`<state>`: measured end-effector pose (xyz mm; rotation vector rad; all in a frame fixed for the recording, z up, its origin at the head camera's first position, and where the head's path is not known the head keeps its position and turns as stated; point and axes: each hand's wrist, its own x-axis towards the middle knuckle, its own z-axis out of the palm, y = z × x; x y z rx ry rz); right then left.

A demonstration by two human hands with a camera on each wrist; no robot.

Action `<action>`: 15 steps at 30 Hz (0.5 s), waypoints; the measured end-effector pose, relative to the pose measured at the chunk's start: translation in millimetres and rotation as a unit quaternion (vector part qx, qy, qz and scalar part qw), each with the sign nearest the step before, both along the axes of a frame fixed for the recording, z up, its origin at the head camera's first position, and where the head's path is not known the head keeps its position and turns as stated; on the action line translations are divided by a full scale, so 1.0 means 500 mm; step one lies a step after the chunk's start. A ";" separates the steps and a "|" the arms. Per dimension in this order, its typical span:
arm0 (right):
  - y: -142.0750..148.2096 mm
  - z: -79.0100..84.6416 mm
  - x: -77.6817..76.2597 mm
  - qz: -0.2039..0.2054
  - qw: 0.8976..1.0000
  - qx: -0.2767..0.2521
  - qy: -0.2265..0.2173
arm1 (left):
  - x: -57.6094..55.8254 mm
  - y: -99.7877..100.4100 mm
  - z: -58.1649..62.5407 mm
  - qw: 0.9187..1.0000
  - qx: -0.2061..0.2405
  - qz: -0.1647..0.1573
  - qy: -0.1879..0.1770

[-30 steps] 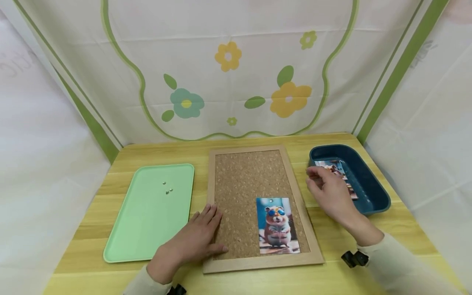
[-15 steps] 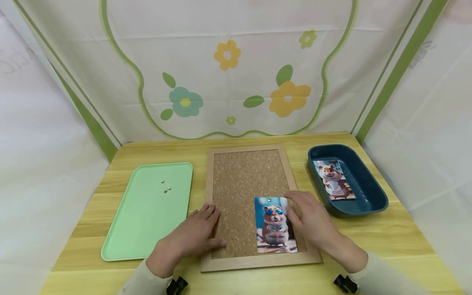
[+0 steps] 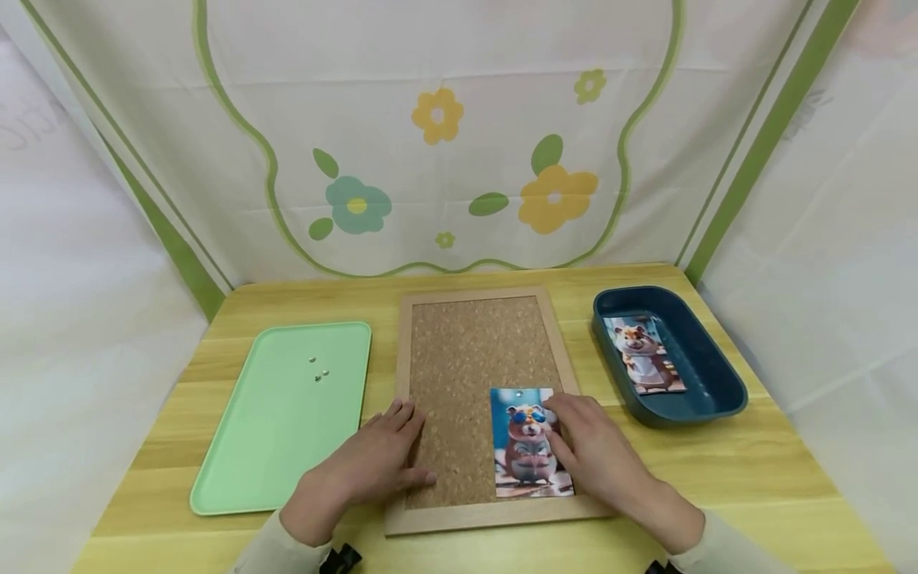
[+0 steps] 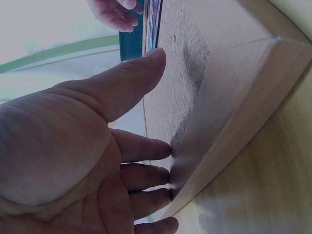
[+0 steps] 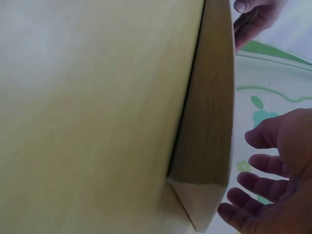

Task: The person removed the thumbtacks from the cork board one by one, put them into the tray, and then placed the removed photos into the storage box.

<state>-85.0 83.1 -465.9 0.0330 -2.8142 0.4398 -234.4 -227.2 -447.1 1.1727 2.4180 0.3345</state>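
Observation:
A wood-framed cork board (image 3: 473, 343) lies flat on the table. At its lower right is a hamster picture card (image 3: 529, 454) with a small silver pushpin (image 3: 519, 394) at its top edge. My left hand (image 3: 373, 458) rests on the board's left frame, its fingertips touching the wood in the left wrist view and its thumb stretched out. Over the right frame, my right hand (image 3: 598, 454) has its index finger and thumb at the card's right edge. Its fingers are loosely bent, with nothing seen between them in the right wrist view; whether they touch the card I cannot tell.
To the left, a light green tray (image 3: 276, 438) bears several small silver pushpins (image 3: 319, 376). A dark blue bin (image 3: 699, 351) stands at the right with another hamster card (image 3: 645, 359) inside. A white flowered cloth (image 3: 437, 48) hangs behind the table.
My right hand has come from above the blue bin leftward to the pinned card, then slightly down along its edge. My left hand stays on the board's left frame.

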 end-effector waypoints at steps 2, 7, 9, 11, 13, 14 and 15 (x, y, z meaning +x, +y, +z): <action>0.000 -0.002 0.003 -0.003 1.000 0.008 -0.010 | 0.001 -0.002 -0.002 1.000 0.004 -0.001 -0.001; 0.001 -0.002 0.013 0.002 0.999 0.035 -0.035 | -0.001 -0.005 -0.005 1.000 0.008 0.000 0.004; 0.002 -0.003 0.016 0.006 0.998 0.046 -0.043 | -0.004 -0.004 -0.003 1.000 0.005 0.000 0.009; 0.003 -0.005 0.019 0.012 0.997 0.054 -0.048 | -0.008 -0.002 0.001 1.000 0.004 -0.004 0.019; 0.002 -0.007 0.021 0.018 0.997 0.059 -0.051 | -0.012 0.002 0.008 0.999 0.007 -0.011 0.037; 0.001 -0.007 0.022 0.022 0.997 0.061 -0.052 | -0.015 0.004 0.012 0.999 0.010 -0.016 0.047; 0.000 -0.007 0.022 0.024 0.996 0.061 -0.055 | -0.017 0.007 0.016 0.998 0.013 -0.020 0.057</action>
